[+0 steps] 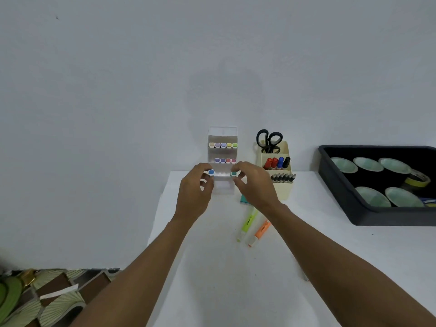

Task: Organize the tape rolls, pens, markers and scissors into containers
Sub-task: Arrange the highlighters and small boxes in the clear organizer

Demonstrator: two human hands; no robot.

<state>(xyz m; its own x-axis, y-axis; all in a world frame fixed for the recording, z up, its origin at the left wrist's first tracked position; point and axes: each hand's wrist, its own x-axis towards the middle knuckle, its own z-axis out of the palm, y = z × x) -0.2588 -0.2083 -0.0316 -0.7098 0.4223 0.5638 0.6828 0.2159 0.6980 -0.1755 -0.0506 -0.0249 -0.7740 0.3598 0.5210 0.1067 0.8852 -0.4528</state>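
Observation:
A clear tiered marker stand (222, 133) stands at the table's far edge, with coloured marker caps showing in its upper two rows. My left hand (193, 192) pinches a blue-capped marker (211, 172) at the left of the stand's lowest row. At the right of that same row, my right hand (256, 185) pinches a teal-capped marker (233, 173). A yellow highlighter (247, 223) and an orange highlighter (259, 233) lie on the table below my right wrist. A cream organizer (283, 192) holds black scissors (269, 140), markers and pens.
A black tray (342, 192) at the right holds several tape rolls seen end-on, plus a yellow-edged roll (417, 180). A teal pad (243, 199) lies beside the organizer. The white table (236, 279) ends at the left, over a patterned floor (47, 298).

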